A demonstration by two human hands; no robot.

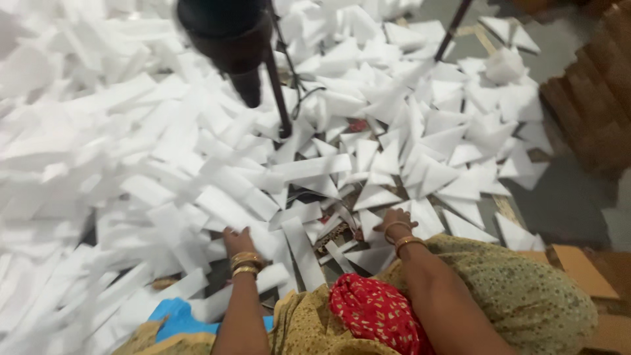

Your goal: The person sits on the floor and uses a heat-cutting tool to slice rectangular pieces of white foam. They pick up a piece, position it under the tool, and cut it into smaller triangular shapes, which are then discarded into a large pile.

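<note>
A big heap of white foam offcuts covers the floor: long flat strips (197, 190) on the left and triangular pieces (434, 158) on the right. My left hand (238, 241), with gold bangles on the wrist, reaches down onto the strips near a wide strip (303, 253); whether its fingers hold one is blurred. My right hand (393, 222), also bangled, rests fingers-down on the triangular pieces in front of my knee. My lap shows olive patterned cloth and a red printed cloth (374, 312).
A dark motor-like body on a black stand (230, 39) rises from the pile at the top centre, with a thin rod (453, 29) further right. Brown cardboard stacks (591, 98) stand at the right edge, a flat cardboard piece (582, 269) lies near my knee, and a blue object (174, 315) lies by my left arm.
</note>
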